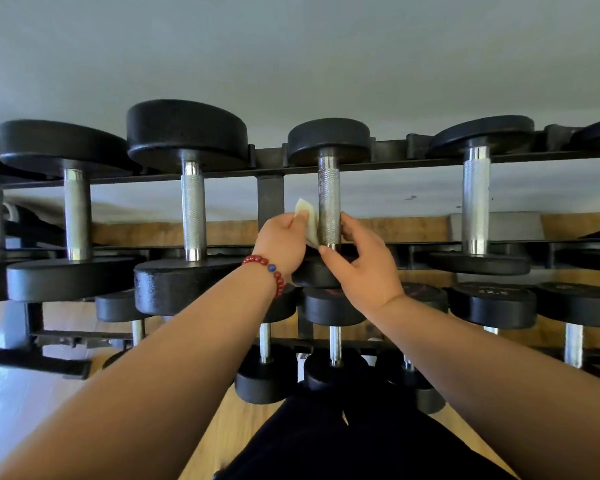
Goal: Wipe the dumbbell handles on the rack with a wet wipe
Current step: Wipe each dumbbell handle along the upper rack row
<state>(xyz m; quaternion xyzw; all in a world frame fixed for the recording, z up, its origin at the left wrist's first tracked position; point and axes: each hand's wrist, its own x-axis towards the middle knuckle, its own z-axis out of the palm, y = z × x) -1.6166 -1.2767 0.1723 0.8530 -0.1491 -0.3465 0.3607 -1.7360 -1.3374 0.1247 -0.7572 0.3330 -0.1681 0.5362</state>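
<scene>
Several black dumbbells with knurled steel handles lie across the top tier of a black rack (271, 199). My left hand (284, 242), with a red bead bracelet on the wrist, pinches a pale folded wet wipe (309, 221) against the left side of the middle dumbbell handle (329, 202). My right hand (362, 261) curls around the lower right side of that same handle, thumb near its base. The near head of this dumbbell is mostly hidden behind both hands.
Neighbouring handles stand to the left (193, 209) and right (476, 202) on the same tier. A lower tier holds smaller dumbbells (333, 337). Wooden floor (25, 403) lies below, a grey wall behind, and my dark trousers (343, 445) show at the bottom.
</scene>
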